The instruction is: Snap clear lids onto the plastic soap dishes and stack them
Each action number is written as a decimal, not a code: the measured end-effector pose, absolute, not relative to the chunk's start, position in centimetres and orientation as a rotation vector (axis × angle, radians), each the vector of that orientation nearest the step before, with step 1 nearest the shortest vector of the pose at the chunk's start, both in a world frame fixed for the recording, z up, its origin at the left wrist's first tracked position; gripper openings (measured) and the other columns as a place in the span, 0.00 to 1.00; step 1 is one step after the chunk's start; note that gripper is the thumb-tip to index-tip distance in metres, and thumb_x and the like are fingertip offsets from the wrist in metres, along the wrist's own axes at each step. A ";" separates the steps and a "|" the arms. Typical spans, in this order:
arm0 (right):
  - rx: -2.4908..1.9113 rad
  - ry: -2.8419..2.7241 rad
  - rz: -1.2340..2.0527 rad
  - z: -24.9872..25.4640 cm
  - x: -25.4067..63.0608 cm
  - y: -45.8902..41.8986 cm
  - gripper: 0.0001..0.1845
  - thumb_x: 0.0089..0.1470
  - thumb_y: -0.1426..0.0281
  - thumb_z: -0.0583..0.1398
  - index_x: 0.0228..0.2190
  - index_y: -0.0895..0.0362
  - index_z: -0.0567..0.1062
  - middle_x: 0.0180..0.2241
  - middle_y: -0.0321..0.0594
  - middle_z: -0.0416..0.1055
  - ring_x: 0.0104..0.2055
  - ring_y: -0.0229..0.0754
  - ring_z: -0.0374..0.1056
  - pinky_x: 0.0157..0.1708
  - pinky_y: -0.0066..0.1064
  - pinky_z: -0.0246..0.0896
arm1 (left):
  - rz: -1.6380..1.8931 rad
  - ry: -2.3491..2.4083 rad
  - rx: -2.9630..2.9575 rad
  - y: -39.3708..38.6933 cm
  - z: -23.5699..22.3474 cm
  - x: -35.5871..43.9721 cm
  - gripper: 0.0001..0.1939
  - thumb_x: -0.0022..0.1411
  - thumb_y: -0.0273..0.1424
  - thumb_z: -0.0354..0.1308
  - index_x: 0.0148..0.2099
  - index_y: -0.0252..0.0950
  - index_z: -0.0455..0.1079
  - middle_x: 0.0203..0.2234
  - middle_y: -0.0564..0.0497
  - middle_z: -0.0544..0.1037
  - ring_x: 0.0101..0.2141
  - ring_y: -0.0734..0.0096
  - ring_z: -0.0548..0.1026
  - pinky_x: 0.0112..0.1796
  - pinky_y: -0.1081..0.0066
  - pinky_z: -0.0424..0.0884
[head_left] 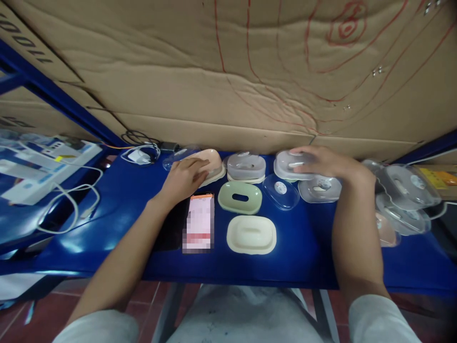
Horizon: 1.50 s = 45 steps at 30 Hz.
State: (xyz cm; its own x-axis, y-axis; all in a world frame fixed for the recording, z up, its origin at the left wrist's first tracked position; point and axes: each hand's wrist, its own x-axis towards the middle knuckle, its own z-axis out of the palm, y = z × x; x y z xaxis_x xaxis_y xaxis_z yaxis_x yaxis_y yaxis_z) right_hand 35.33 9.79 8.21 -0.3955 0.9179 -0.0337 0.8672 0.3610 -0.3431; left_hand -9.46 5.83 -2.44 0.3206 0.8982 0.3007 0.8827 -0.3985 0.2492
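My left hand (pixel 185 175) is closed around the left end of a peach soap dish (pixel 213 161), which sits over a cream base at the back of the blue table. My right hand (pixel 319 162) grips the right end of a soap dish with a clear lid (pixel 285 164); its fingers hide part of it. Between the hands stands another clear-lidded soap dish (pixel 246 166). In front of that lie a green slotted tray (pixel 228 202) and, nearer me, a cream dish base (pixel 252 235). A loose clear lid (pixel 282 192) rests near my right hand, beside a second clear lid (pixel 314 190).
A lit phone (pixel 200 221) lies near my left forearm. Several clear lids (pixel 410 190) are piled at the right. A white charger (pixel 139 156) with cables is at the back left, and a power strip (pixel 53 174) lies farther left. Cardboard (pixel 178 85) walls the back.
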 end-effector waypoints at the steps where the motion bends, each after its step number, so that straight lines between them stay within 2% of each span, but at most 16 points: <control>1: -1.551 -2.434 0.583 8.1 34.9 9.9 0.27 0.64 0.59 0.68 0.61 0.54 0.80 0.61 0.48 0.79 0.61 0.52 0.76 0.62 0.41 0.68 | 0.622 1.700 2.520 5.9 -2.5 -9.5 0.24 0.77 0.43 0.51 0.65 0.39 0.74 0.64 0.39 0.78 0.66 0.42 0.73 0.62 0.43 0.68; 3: -1.438 -2.392 0.738 7.8 33.9 10.2 0.27 0.66 0.58 0.65 0.62 0.54 0.79 0.63 0.46 0.78 0.64 0.52 0.74 0.67 0.44 0.66 | 0.632 1.696 2.523 5.9 -2.6 -9.5 0.24 0.77 0.43 0.51 0.65 0.38 0.74 0.64 0.39 0.78 0.65 0.41 0.74 0.62 0.43 0.69; 7: -1.439 -2.374 0.520 7.6 32.5 10.6 0.22 0.65 0.68 0.63 0.59 0.55 0.80 0.64 0.47 0.77 0.66 0.55 0.72 0.69 0.48 0.62 | 0.633 1.683 2.531 5.9 -2.4 -9.6 0.24 0.77 0.43 0.51 0.64 0.38 0.74 0.63 0.39 0.79 0.65 0.43 0.75 0.61 0.44 0.70; 10: -1.476 -2.418 0.445 8.6 31.9 9.1 0.16 0.66 0.70 0.61 0.54 0.57 0.80 0.56 0.49 0.81 0.57 0.53 0.77 0.61 0.45 0.68 | 0.616 1.669 2.556 5.8 -2.3 -9.6 0.23 0.77 0.43 0.49 0.64 0.39 0.74 0.62 0.40 0.79 0.64 0.43 0.75 0.61 0.43 0.70; 12: -1.482 -2.469 0.501 9.2 31.3 7.2 0.12 0.67 0.68 0.62 0.49 0.56 0.81 0.48 0.46 0.84 0.49 0.50 0.80 0.52 0.39 0.71 | 0.607 1.678 2.564 5.8 -2.4 -9.4 0.24 0.77 0.43 0.49 0.65 0.39 0.74 0.63 0.40 0.79 0.65 0.41 0.74 0.61 0.42 0.70; 14: -1.545 -2.575 0.557 9.2 30.1 4.9 0.11 0.68 0.63 0.63 0.47 0.54 0.81 0.45 0.45 0.84 0.45 0.50 0.80 0.46 0.37 0.71 | 0.600 1.697 2.558 5.9 -2.6 -9.3 0.24 0.76 0.42 0.50 0.66 0.39 0.74 0.63 0.40 0.79 0.65 0.41 0.74 0.62 0.42 0.70; 16: -1.712 -2.716 0.573 8.8 28.6 2.9 0.14 0.68 0.59 0.64 0.48 0.53 0.80 0.48 0.47 0.83 0.48 0.54 0.80 0.46 0.39 0.71 | 0.583 1.701 2.555 5.9 -2.8 -9.3 0.24 0.75 0.42 0.50 0.67 0.40 0.73 0.63 0.40 0.78 0.66 0.41 0.73 0.62 0.42 0.70; 18: -1.926 -2.789 0.526 8.3 27.1 1.6 0.20 0.65 0.58 0.68 0.53 0.54 0.79 0.57 0.54 0.79 0.57 0.62 0.77 0.49 0.43 0.71 | 0.563 1.692 2.557 6.0 -2.9 -9.3 0.25 0.75 0.41 0.50 0.67 0.40 0.72 0.64 0.40 0.78 0.67 0.42 0.73 0.63 0.43 0.70; 20: -2.064 -2.777 0.470 7.9 26.1 1.0 0.28 0.60 0.63 0.71 0.58 0.58 0.76 0.62 0.61 0.74 0.60 0.68 0.75 0.48 0.46 0.71 | 0.552 1.689 2.557 6.0 -3.0 -9.3 0.25 0.76 0.41 0.50 0.68 0.40 0.72 0.64 0.40 0.78 0.67 0.42 0.72 0.63 0.44 0.70; 22: -2.097 -2.758 0.455 7.7 25.6 1.0 0.30 0.58 0.70 0.71 0.60 0.60 0.74 0.60 0.65 0.75 0.58 0.68 0.77 0.46 0.45 0.71 | 0.545 1.694 2.553 6.0 -3.0 -9.3 0.25 0.75 0.41 0.50 0.68 0.39 0.72 0.64 0.39 0.78 0.66 0.41 0.73 0.64 0.43 0.70; 25: -2.030 -2.774 0.475 7.9 25.6 1.4 0.23 0.61 0.77 0.63 0.58 0.59 0.74 0.53 0.60 0.79 0.52 0.61 0.79 0.42 0.40 0.68 | 0.528 1.697 2.548 6.0 -2.9 -9.4 0.26 0.75 0.40 0.50 0.68 0.38 0.72 0.64 0.39 0.78 0.66 0.40 0.73 0.63 0.42 0.70; 29: -1.880 -2.803 0.545 8.5 27.1 2.0 0.19 0.63 0.77 0.58 0.54 0.54 0.74 0.47 0.50 0.82 0.46 0.55 0.79 0.38 0.36 0.64 | 0.513 1.696 2.552 5.8 -2.7 -9.4 0.25 0.75 0.41 0.50 0.68 0.40 0.71 0.66 0.40 0.76 0.67 0.40 0.72 0.64 0.42 0.69; 33: -1.546 -2.787 0.552 8.8 28.8 2.6 0.15 0.64 0.76 0.57 0.51 0.53 0.73 0.47 0.45 0.81 0.47 0.51 0.76 0.46 0.36 0.66 | 0.510 1.693 2.556 5.7 -2.6 -9.4 0.26 0.75 0.40 0.50 0.69 0.39 0.71 0.66 0.38 0.76 0.67 0.39 0.72 0.63 0.40 0.70; 39: -1.290 -2.638 0.271 6.6 26.1 4.7 0.24 0.68 0.78 0.52 0.61 0.56 0.73 0.64 0.49 0.75 0.66 0.55 0.69 0.64 0.45 0.58 | 0.495 1.685 2.561 5.7 -2.7 -9.1 0.27 0.75 0.41 0.50 0.69 0.37 0.70 0.66 0.37 0.75 0.66 0.35 0.72 0.64 0.37 0.68; 42: -1.314 -2.593 0.133 5.6 24.5 5.8 0.25 0.71 0.77 0.51 0.64 0.58 0.73 0.66 0.52 0.73 0.69 0.57 0.65 0.65 0.46 0.55 | 0.484 1.677 2.568 5.7 -2.7 -9.1 0.27 0.75 0.41 0.50 0.69 0.37 0.69 0.66 0.37 0.75 0.66 0.36 0.72 0.64 0.38 0.68; 45: -1.357 -2.587 0.127 6.2 24.7 5.7 0.22 0.73 0.72 0.53 0.63 0.58 0.74 0.65 0.52 0.74 0.67 0.58 0.67 0.63 0.46 0.56 | 0.484 1.676 2.569 5.6 -2.7 -9.2 0.25 0.76 0.41 0.51 0.70 0.41 0.69 0.68 0.39 0.74 0.68 0.38 0.71 0.65 0.41 0.68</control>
